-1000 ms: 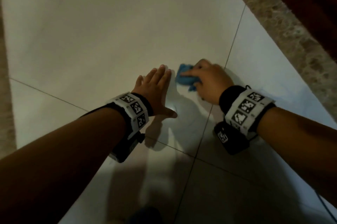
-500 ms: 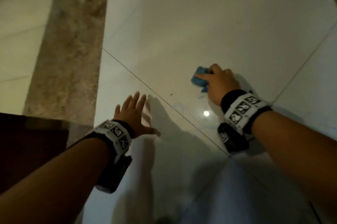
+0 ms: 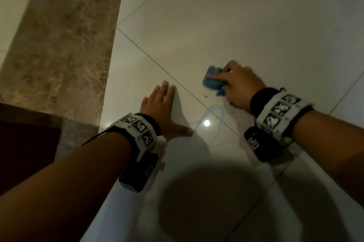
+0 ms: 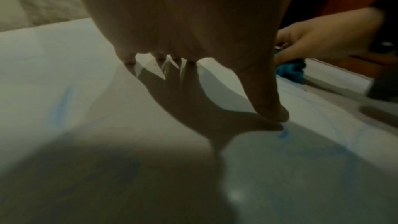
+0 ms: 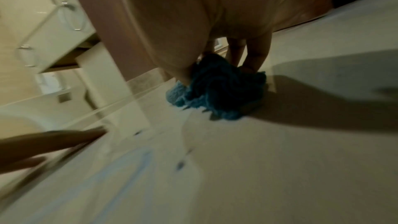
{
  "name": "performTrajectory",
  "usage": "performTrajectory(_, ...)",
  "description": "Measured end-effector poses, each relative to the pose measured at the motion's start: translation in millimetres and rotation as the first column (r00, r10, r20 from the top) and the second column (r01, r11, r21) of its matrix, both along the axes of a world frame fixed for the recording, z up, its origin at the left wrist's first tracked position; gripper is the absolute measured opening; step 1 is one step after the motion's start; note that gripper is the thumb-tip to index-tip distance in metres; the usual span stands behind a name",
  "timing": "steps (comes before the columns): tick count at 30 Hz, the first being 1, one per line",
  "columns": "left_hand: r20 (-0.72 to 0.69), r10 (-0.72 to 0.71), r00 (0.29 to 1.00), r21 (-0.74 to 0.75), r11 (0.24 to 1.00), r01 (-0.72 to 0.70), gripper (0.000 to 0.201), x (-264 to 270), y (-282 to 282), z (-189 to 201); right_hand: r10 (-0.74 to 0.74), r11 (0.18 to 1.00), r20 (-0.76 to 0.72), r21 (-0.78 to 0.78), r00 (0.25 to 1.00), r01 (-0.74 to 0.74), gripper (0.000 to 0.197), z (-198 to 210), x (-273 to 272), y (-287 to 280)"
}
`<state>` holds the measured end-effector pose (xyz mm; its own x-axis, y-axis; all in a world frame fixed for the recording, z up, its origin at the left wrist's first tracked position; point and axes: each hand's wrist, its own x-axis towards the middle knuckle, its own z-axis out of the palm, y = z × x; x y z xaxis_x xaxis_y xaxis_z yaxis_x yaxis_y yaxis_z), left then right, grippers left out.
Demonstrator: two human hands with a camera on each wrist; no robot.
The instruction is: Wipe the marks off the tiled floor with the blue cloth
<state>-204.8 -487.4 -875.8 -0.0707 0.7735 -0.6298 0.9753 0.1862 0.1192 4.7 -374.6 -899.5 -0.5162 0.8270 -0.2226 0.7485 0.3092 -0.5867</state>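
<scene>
My right hand (image 3: 239, 84) grips a bunched blue cloth (image 3: 212, 81) and presses it onto the pale tiled floor (image 3: 216, 15); in the right wrist view the cloth (image 5: 217, 88) sits crumpled under curled fingers. A thin blue looping mark (image 3: 215, 115) lies on the tile between my hands, near a bright light reflection. A few dark specks (image 3: 206, 96) lie beside the cloth. My left hand (image 3: 163, 107) rests flat on the floor, fingers straight and thumb spread, its thumb tip by a blue smear (image 4: 283, 133). Another faint blue streak (image 4: 61, 106) shows left of it.
A brown marbled stone strip (image 3: 65, 41) runs along the left of the pale tiles. A dark mat or doorway edge (image 3: 25, 147) lies at lower left. White cabinet drawers with metal handles (image 5: 51, 28) stand behind in the right wrist view. My head's shadow falls on the near tiles.
The view has swung, so the stone strip now shows on the left. My right hand keeps the cloth on the floor, now beyond the blue loop; my left hand stays flat.
</scene>
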Motion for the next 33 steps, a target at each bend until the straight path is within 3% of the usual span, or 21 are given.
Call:
performTrajectory(2, -0.007, -0.030, 1.000, 0.019, 0.999, 0.031, 0.143, -2.9, -3.0, -2.3, -0.131, 0.990, 0.039, 0.055, 0.991, 0.128, 0.036, -0.9, 5.3, 24.0)
performTrajectory(5, -0.035, -0.048, 0.998, 0.023, 0.999, 0.048, 0.145, -1.8, -5.5, -4.4, -0.111, 0.987, 0.073, 0.123, 0.991, 0.101, 0.040, 2.5, -1.5, 26.5)
performTrajectory(7, -0.048, -0.045, 0.998, 0.008, 0.999, 0.046, 0.146, 0.8, -4.1, -3.4, -0.011, 0.993, 0.054, 0.118, 0.998, 0.005, 0.041, 10.9, -13.4, 2.9)
performTrajectory(10, -0.066, -0.049, 0.997, 0.002, 0.999, 0.049, 0.148, 2.2, -1.5, -3.6, 0.263, 0.946, 0.078, 0.174, 0.962, -0.272, 0.045, 14.1, -28.0, -38.4)
performTrajectory(12, -0.060, -0.043, 0.997, 0.009, 0.999, 0.044, 0.147, 1.7, -2.4, -4.0, 0.327, 0.925, 0.082, 0.175, 0.941, -0.337, 0.044, 13.7, -30.5, -37.5)
performTrajectory(14, -0.040, -0.037, 0.999, 0.015, 0.999, 0.038, 0.147, 0.8, -3.2, -3.5, 0.229, 0.959, 0.071, 0.155, 0.971, -0.237, 0.044, 7.3, -22.7, -8.4)
performTrajectory(17, -0.029, -0.033, 0.999, 0.015, 0.999, 0.034, 0.147, -0.6, -3.3, -3.0, -0.049, 0.983, 0.112, 0.181, 0.992, 0.029, 0.041, -3.5, -0.2, 33.7)
performTrajectory(19, -0.033, -0.037, 0.999, 0.008, 0.999, 0.037, 0.147, -0.5, -3.1, -2.6, -0.100, 0.978, 0.124, 0.197, 0.987, 0.074, 0.036, -2.2, 0.1, 29.1)
performTrajectory(22, -0.063, -0.040, 0.997, -0.014, 0.999, 0.040, 0.148, 1.1, 0.3, -2.2, 0.106, 0.984, 0.055, 0.139, 0.993, -0.113, 0.036, 5.3, -24.5, -20.8)
performTrajectory(25, -0.096, -0.048, 0.994, -0.037, 0.998, 0.044, 0.148, 2.3, 3.2, -2.1, 0.328, 0.918, 0.103, 0.200, 0.939, -0.342, 0.043, 10.0, -37.1, -50.6)
performTrajectory(27, -0.080, -0.047, 0.996, -0.034, 0.998, 0.045, 0.149, 2.6, 2.8, -2.0, 0.233, 0.954, 0.093, 0.174, 0.968, -0.246, 0.045, 12.9, -21.7, -24.6)
performTrajectory(30, -0.067, -0.047, 0.997, -0.018, 0.999, 0.046, 0.149, 1.1, 0.5, -2.6, -0.061, 0.985, 0.105, 0.165, 0.993, 0.043, 0.044, 10.2, 27.4, 16.9)
performTrajectory(33, -0.065, -0.044, 0.997, -0.022, 0.999, 0.043, 0.149, 0.5, 0.1, -3.5, -0.185, 0.975, 0.070, 0.141, 0.980, 0.174, 0.044, 9.2, 49.3, 2.6)
